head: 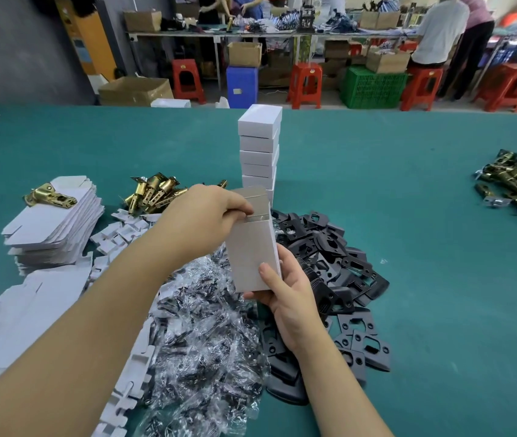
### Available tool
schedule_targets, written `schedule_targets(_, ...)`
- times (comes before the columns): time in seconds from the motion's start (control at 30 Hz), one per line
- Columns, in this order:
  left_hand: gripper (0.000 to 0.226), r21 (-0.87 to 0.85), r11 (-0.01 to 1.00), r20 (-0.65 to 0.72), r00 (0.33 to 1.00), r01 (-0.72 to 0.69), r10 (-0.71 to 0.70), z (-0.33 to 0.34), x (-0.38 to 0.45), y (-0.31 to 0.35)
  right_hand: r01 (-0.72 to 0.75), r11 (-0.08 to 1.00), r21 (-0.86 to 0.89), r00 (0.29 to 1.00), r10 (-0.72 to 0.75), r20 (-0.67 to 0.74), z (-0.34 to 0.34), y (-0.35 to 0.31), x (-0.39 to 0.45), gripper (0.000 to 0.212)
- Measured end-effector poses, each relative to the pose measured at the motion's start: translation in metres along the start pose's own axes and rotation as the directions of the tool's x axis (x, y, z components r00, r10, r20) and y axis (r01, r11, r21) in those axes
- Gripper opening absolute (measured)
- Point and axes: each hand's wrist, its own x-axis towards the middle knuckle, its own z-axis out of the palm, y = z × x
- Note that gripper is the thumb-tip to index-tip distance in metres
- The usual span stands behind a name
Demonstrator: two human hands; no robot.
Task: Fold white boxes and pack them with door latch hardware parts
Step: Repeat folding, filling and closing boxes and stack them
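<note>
Head camera looks down on the box (252, 247) I am holding, a small carton with a plain grey-white face, taller than it is wide, standing almost upright above the table (408, 216). Its top flap is bent over at the upper edge, and a thin pale strip crosses the face just below that flap.

My left hand (206, 212) is at the top of the box, with the fingers curled over the upper left corner and pinching the flap. My right hand (285, 298) grips the bottom of the box from the right side; the thumb lies flat on the front face near the lower edge, and the other fingers are behind the box, where I cannot see them.

Directly behind the box stands a stack of closed boxes (259, 149), white and upright. Left of the box lies a pile of flat cartons (58, 222) with one brass latch (50, 195) on top, and between that pile and the box is a heap of brass latches (156, 192). Under the box, toward me, lie clear bags (200, 329) with dark small parts inside. Right of the box and below my right hand is a pile of black plates (333, 257). Far right of the box, near the table edge, lies another heap of latches (516, 184).
</note>
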Motion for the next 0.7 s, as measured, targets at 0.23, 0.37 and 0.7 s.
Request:
schedule_targets(0.23, 0.018, -0.243, 0.967, -0.338, 0.941, -0.071, -0.016, 0.011, -0.012, -0.018, -0.015, 0.995, 0.096, 1.0, 0.017, -0.02, 0.0, -0.004, 0.0, 0.054)
schedule_targets(0.37, 0.036, -0.421, 0.907, -0.24, 0.966, -0.014, -0.097, 0.02, -0.017, -0.024, -0.037, 0.991, 0.126, 0.999, 0.039, -0.013, 0.0, -0.004, -0.001, 0.058)
schedule_targets(0.7, 0.071, -0.709, 0.706, -0.099, 0.989, 0.011, -0.115, 0.049, -0.032, -0.033, 0.112, 0.939, -0.324, 0.987, -0.143, -0.072, 0.003, 0.001, -0.004, 0.054)
